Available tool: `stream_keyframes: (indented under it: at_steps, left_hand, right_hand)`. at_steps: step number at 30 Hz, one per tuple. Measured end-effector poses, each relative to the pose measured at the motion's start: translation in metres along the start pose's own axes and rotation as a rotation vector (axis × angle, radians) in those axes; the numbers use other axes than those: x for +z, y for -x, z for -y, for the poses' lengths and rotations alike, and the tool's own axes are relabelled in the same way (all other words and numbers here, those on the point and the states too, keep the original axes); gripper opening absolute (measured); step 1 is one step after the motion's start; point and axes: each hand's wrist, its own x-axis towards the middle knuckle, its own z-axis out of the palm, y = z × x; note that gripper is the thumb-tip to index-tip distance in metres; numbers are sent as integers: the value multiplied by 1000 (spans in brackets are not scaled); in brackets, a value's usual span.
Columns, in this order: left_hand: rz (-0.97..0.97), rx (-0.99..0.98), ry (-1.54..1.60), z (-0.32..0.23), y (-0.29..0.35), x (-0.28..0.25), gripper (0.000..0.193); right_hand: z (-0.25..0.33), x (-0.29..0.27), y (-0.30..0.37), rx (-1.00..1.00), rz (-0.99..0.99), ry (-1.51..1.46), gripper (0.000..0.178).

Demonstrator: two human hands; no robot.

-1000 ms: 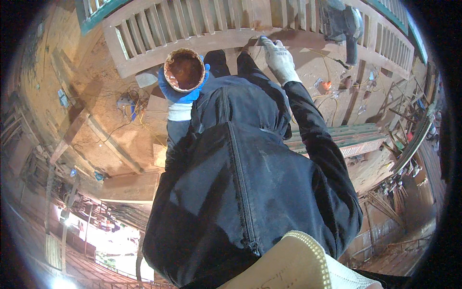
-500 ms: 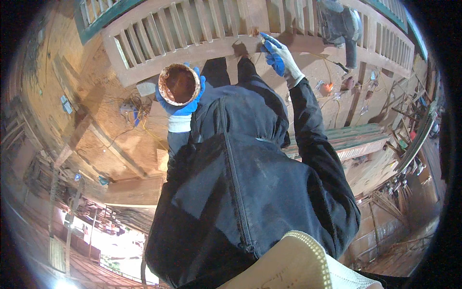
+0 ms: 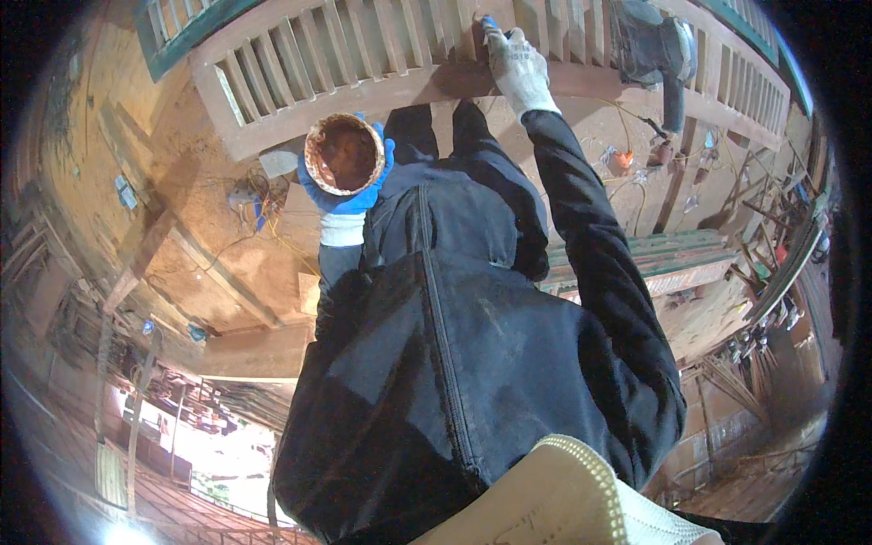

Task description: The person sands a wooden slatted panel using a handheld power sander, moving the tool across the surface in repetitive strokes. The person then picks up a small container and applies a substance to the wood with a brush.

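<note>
My left hand (image 3: 356,186), in a blue and white glove, wraps round a pot (image 3: 313,156) with reddish-brown paste (image 3: 350,159) inside. The pot's rim is crusted with the same stuff, and its mouth faces up. My right hand (image 3: 516,64), gloved alike, reaches forward to the middle of a brown louvred wooden shutter (image 3: 381,95). Its fingers are closed and point at the wood between the slats. The back of the glove hides whatever they grip.
A dark power tool (image 3: 649,45) rests on the shutter, right of my right hand. Green-edged frames (image 3: 204,41) lie beyond. Cables and an orange object (image 3: 622,160) are on the floor at right. More stacked panels (image 3: 654,263) lie beside me, with timber (image 3: 222,277) at left.
My right hand has moved forward and left, turning its back upward over the shutter. The pot in my left hand has shifted slightly to the right and up.
</note>
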Motion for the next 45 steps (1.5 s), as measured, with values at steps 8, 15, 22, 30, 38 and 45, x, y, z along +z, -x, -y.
stream_keyframes:
  at_steps: [8,15,22,30,38,45]
  left_hand:
    - [-14,-6,36,-6,0,-1,62]
    - [120,-14,15,-6,-1,-2,68]
    - [134,-28,22,-10,-5,-5,70]
    - [66,5,-2,-11,-4,-3,68]
    - [78,2,38,-9,-4,-3,67]
    - [117,-17,55,-8,-5,1,71]
  right_hand:
    - [-5,-10,-9,-38,-18,-73,48]
    - [-4,-12,8,-26,82,-67,52]
    - [-9,0,9,-57,35,12,45]
    - [-3,-15,11,-80,54,-64,50]
    - [-6,-1,20,-17,79,-32,49]
    - [-4,1,39,-17,136,-26,48]
